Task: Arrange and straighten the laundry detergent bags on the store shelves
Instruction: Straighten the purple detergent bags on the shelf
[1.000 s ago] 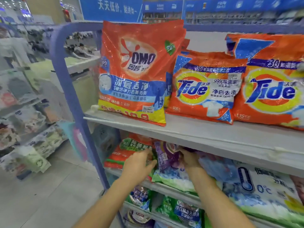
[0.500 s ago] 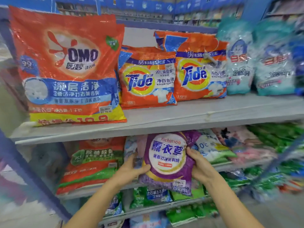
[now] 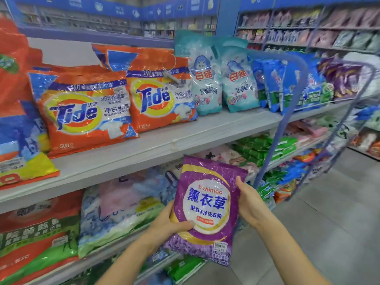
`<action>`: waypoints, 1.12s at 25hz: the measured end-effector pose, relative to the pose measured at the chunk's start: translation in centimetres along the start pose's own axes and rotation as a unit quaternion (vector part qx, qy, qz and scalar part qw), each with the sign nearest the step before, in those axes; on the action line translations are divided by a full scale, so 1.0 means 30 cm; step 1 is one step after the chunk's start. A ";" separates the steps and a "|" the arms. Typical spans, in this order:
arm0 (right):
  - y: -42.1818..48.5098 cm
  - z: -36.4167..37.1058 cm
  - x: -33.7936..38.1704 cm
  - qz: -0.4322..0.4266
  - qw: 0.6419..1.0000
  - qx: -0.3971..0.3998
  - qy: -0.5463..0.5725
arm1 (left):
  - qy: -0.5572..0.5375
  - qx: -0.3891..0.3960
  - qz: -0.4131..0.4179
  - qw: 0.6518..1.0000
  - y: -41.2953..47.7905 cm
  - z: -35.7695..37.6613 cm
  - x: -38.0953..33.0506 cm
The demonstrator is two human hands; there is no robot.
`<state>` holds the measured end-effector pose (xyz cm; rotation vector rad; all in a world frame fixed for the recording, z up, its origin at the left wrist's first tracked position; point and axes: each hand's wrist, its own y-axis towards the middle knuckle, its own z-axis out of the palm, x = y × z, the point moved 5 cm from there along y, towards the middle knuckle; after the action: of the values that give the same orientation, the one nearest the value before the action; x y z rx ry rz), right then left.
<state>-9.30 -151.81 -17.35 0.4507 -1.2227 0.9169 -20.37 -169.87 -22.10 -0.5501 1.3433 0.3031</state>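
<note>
Purple lavender detergent bag (image 3: 207, 208) is held in the air, clear of the rack, in front of the lower tiers. Face out, roughly upright, its top leaning a little left.

Left hand (image 3: 168, 223): curled round the lower left edge, thumb laid across the front film, fingers hidden behind. Right hand (image 3: 249, 204): cupped against the right edge, thumb tip near the upper corner, fingers behind the pack. Both hands have hold of it.

Handling, judged: a small powder pouch, probably light enough for one hand. The film is glossy and crinkled, so likely slick. Contents look loose, so the pack should sag and bulge rather than stay flat. Best taken by both side edges at mid-height, as here. A pinch at the top seam alone would let the powder slump. Set it down base first, then pat the face flat.

Similar purple bags (image 3: 341, 79) sit at the far right of the top shelf (image 3: 144, 149), past the Tide bags (image 3: 82, 112). A possible home for it.
</note>
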 end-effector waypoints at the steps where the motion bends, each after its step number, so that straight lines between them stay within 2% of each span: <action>1: 0.000 -0.062 0.041 -0.020 0.999 -0.041 -0.019 | 0.003 0.006 0.004 1.000 0.032 0.060 -0.010; 3: -0.009 -0.209 0.144 -0.066 0.989 -0.108 -0.080 | 0.003 0.041 0.014 0.999 0.108 0.203 -0.033; 5: -0.034 -0.350 0.263 -0.103 0.975 -0.141 -0.134 | 0.005 0.075 0.026 0.997 0.177 0.354 -0.067; 11: -0.029 -0.824 0.520 -0.143 0.967 -0.156 -0.142 | -0.003 0.103 0.062 0.993 0.399 0.837 -0.110; 14: -0.017 -1.033 0.580 -0.113 0.976 -0.149 -0.109 | -0.028 0.097 0.081 0.992 0.516 1.038 -0.151; 18: -0.052 -1.270 0.595 -0.077 0.972 -0.123 -0.184 | -0.036 0.100 0.109 0.988 0.692 1.273 -0.219; 23: 0.008 -1.518 0.749 -0.136 0.943 -0.217 -0.212 | -0.010 0.145 0.105 0.984 0.931 1.515 -0.249; 28: 0.146 -1.777 0.871 -0.155 0.927 -0.241 -0.243 | -0.017 0.167 0.123 0.978 1.190 1.719 -0.298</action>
<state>20.78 -100.90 -10.55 0.4671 -1.7117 0.2098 2.47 -111.31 -14.09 -0.0972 1.3942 0.2791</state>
